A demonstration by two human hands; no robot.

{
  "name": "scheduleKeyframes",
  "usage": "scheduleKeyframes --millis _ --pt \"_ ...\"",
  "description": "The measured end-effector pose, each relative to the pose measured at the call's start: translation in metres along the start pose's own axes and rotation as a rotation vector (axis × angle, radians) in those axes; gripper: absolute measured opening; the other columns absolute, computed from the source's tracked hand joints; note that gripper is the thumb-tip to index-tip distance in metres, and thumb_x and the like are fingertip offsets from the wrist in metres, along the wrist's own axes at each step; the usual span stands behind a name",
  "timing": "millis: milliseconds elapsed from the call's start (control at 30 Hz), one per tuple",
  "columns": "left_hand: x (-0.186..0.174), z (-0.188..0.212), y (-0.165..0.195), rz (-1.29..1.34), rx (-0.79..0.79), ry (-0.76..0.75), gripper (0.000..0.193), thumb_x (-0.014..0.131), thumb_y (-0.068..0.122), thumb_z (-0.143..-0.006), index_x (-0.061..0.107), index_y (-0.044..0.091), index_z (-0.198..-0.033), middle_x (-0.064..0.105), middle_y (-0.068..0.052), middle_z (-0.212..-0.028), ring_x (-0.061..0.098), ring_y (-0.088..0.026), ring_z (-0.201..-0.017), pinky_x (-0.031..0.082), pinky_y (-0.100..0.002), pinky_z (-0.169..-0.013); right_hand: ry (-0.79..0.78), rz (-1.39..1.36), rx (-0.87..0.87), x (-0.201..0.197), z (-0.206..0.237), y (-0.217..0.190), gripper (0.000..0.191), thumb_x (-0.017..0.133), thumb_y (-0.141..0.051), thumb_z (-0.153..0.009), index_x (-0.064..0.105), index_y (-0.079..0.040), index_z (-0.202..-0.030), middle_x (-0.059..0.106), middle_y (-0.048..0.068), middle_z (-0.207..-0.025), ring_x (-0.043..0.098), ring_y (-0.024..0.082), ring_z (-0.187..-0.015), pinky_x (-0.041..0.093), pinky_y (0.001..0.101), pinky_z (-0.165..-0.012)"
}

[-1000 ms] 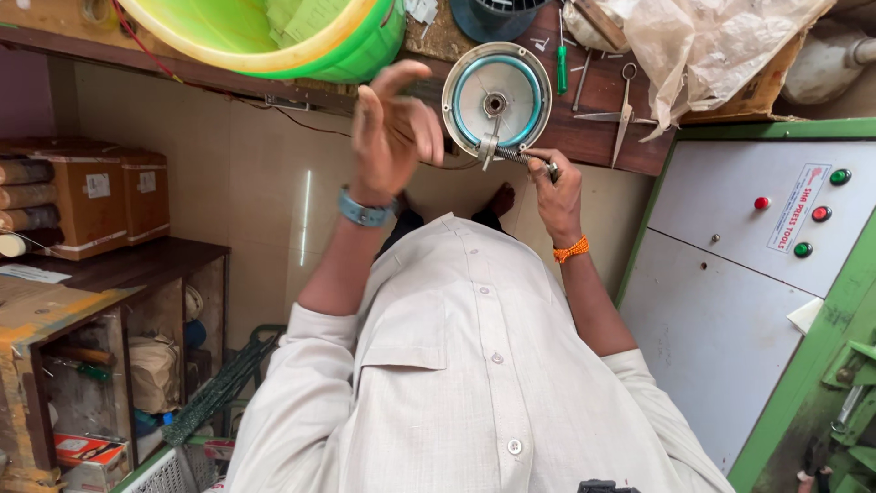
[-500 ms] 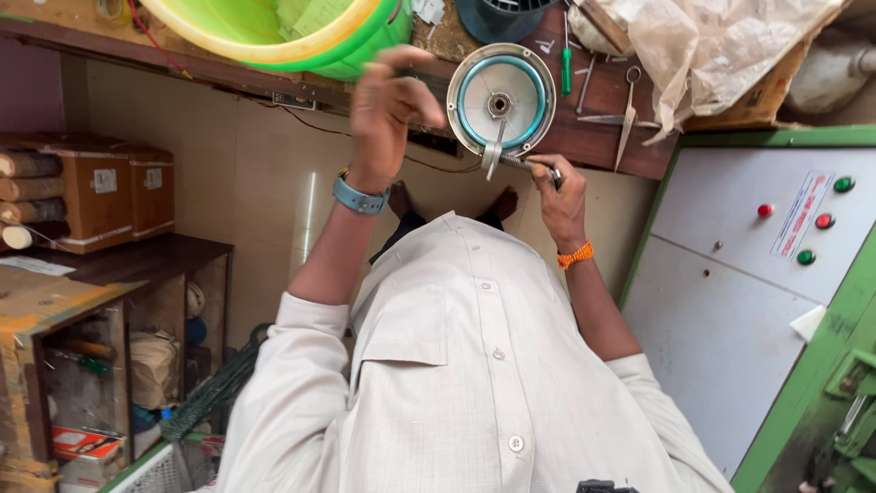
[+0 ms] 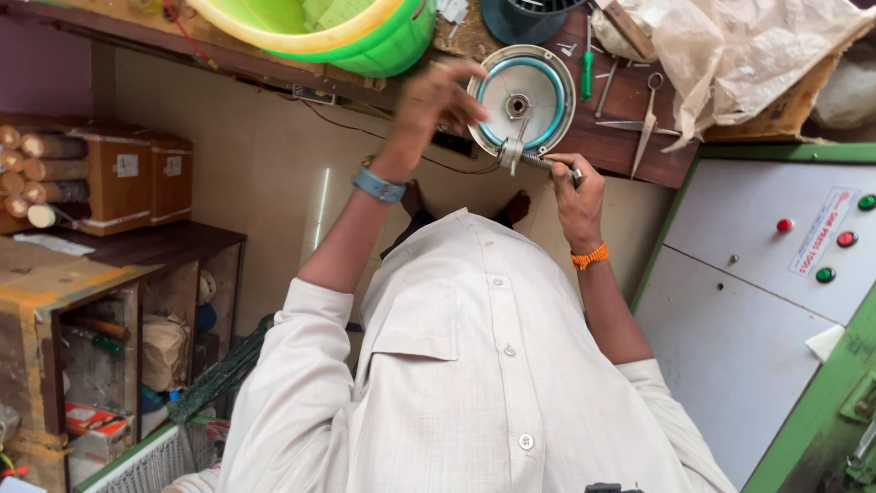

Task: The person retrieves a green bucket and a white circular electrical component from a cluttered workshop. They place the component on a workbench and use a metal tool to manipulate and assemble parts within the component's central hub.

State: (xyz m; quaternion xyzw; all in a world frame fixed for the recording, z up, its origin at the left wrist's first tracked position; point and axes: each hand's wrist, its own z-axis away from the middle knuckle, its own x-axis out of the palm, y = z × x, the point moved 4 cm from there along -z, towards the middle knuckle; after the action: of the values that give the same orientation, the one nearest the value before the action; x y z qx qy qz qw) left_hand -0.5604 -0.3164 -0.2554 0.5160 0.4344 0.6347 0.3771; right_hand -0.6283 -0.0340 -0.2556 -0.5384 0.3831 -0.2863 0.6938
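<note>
Head view, looking down past shirt [image 3: 474, 365] to bench [image 3: 630, 137] at top of frame

Disc [image 3: 522, 100]: round metal part, pale grey face, teal ring inside bright rim, small hub at centre. Lies flat on the bench at its near edge, between tub [image 3: 338, 27] to the left and scissors [image 3: 646, 119] to the right

Shaft [image 3: 538, 161]: short threaded metal rod at the disc's near rim. Long axis runs left-right, roughly along the bench edge; left end meets a small bracket on the rim

Right hand [image 3: 573, 187]: clenched round the shaft's right end, just near of the disc, orange band at wrist. This hand is the closer of the two to the shaft

Left hand [image 3: 438, 105]: blurred, fingers curled and loose, at the disc's left rim. Disc lies directly right of it. Cannot tell whether it touches or grips the rim. Blue band [image 3: 379, 186] at wrist

Far right: green cabinet with grey panel [image 3: 776, 274], red and green buttons
</note>
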Motion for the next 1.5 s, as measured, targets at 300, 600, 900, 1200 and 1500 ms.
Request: scheduleKeyframes --millis 300,600,900,1200,1500 --pt "0.027 0.004 -0.064 -0.039 -0.123 -0.236 0.066 0.048 0.062 -0.105 0.052 0.016 -0.152 0.065 0.003 -0.141 0.062 -0.009 -0.122 0.055 -0.023 -0.093 -0.028 -0.113 0.05 0.013 0.004 0.008 0.05 0.063 -0.048 -0.104 0.072 0.0 -0.116 0.071 0.001 -0.085 0.044 0.0 -0.065 0.034 0.019 -0.055" --pt "0.062 0.01 -0.023 -0.327 0.046 -0.067 0.046 0.083 0.013 -0.09 0.067 0.007 -0.133 0.072 -0.005 -0.125 0.068 -0.015 -0.109 0.058 -0.033 -0.096 0.013 -0.108 -0.047 0.003 0.001 -0.014 0.041 0.073 -0.035 -0.104 0.071 0.0 -0.126 0.071 0.003 -0.097 0.055 0.005 -0.077 0.044 0.0223 -0.067" --pt "0.062 0.01 -0.039 -0.124 -0.106 -0.065 0.05 0.088 0.012 -0.087 0.066 0.005 -0.132 0.066 -0.005 -0.114 0.065 -0.01 -0.104 0.057 -0.026 -0.09 0.033 0.171 -0.162 -0.005 -0.004 -0.029 0.047 0.075 -0.043 -0.098 0.074 0.0 -0.117 0.071 0.004 -0.09 0.066 0.009 -0.079 0.051 0.0237 -0.069" --pt "0.083 0.016 0.03 -1.011 0.581 -0.317 0.041 0.082 0.008 -0.08 0.068 0.018 -0.117 0.071 0.001 -0.134 0.059 -0.026 -0.13 0.051 -0.043 -0.107 -0.039 -0.278 0.274 0.006 -0.005 0.013 0.034 0.077 -0.031 -0.095 0.074 -0.001 -0.11 0.069 -0.002 -0.082 0.043 -0.001 -0.058 0.032 0.0175 -0.048" --pt "0.046 0.009 0.045 -0.526 -0.031 -0.078 0.039 0.058 0.037 -0.108 0.068 0.006 -0.132 0.081 -0.013 -0.106 0.079 -0.02 -0.102 0.06 -0.032 -0.089 -0.02 -0.296 0.256 0.003 0.004 0.024 0.032 0.078 -0.026 -0.096 0.073 0.0 -0.115 0.065 -0.003 -0.08 0.044 -0.001 -0.06 0.034 0.0185 -0.051"
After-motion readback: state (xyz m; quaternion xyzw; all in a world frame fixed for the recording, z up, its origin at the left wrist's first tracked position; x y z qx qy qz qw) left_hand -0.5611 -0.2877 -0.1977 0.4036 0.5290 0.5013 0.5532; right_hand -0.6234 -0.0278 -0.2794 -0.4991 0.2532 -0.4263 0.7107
